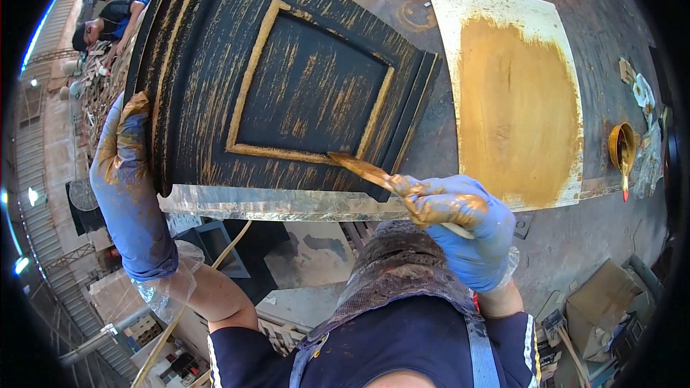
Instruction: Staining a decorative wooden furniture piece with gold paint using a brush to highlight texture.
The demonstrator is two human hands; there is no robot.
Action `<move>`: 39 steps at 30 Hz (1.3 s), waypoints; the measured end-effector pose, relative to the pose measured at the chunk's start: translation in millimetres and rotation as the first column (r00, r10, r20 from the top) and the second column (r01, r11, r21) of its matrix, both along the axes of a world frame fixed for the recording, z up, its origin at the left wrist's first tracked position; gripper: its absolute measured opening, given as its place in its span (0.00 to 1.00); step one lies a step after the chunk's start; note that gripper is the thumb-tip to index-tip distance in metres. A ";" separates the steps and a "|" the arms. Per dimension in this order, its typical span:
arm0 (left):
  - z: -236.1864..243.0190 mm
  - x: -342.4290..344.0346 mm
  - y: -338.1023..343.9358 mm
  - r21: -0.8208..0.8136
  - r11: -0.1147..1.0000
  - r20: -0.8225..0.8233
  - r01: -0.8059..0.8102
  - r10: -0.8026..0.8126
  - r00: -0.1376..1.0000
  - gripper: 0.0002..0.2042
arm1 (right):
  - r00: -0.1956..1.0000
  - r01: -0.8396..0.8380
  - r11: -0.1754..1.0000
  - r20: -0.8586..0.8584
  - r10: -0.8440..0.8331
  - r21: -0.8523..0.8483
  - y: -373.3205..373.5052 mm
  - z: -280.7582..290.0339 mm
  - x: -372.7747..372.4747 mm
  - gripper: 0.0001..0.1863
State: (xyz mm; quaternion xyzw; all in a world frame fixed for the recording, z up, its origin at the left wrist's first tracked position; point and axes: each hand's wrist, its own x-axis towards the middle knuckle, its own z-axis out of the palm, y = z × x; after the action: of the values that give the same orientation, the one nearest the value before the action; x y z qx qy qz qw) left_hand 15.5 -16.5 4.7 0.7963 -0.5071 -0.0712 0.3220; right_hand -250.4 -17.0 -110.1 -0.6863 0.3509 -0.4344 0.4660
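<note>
Black-and-gold tapered piece (309, 86) lies on the far side of both hands, long axis left-right, narrowing right. Right hand (460, 219) nearer its raised gold frame (244, 93), pinching brush (363, 169), tip at near-right edge. Left hand (129, 179) at wide left end, fingers together; can't tell if gripping.
</note>
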 end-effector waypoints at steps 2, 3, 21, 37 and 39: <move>-1.1 0.7 0.2 -0.010 1.000 -0.015 -0.004 0.004 1.000 0.24 | 0.999 -0.013 1.000 0.030 0.013 0.018 0.8 3.9 -0.6 0.11; -1.2 1.2 0.2 -0.020 1.000 -0.008 -0.007 0.007 1.000 0.25 | 0.998 -0.020 0.999 0.057 0.018 0.037 1.0 5.4 -0.8 0.10; 0.4 10.5 -6.3 -0.024 1.000 0.036 0.011 -0.010 0.999 0.16 | 0.998 -0.041 0.998 0.046 0.038 0.049 -2.7 -2.0 -1.9 0.08; 0.5 138.6 -17.9 0.242 0.931 0.130 0.275 -0.312 0.941 0.18 | 0.577 0.817 0.573 -0.066 -0.814 0.068 -24.3 -1.5 -298.5 0.06; -0.1 148.0 -17.2 0.293 0.918 0.280 0.268 -0.350 0.894 0.19 | 0.470 0.862 0.502 -0.253 -0.846 -0.077 -32.5 -12.2 -337.6 0.06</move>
State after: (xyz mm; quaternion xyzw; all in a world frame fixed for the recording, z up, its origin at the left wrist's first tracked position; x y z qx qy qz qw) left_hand 163.5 -33.7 4.7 0.7392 -0.6615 -0.0512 0.1161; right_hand -588.0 -49.5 -122.3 -0.4551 0.7162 -0.5047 0.1583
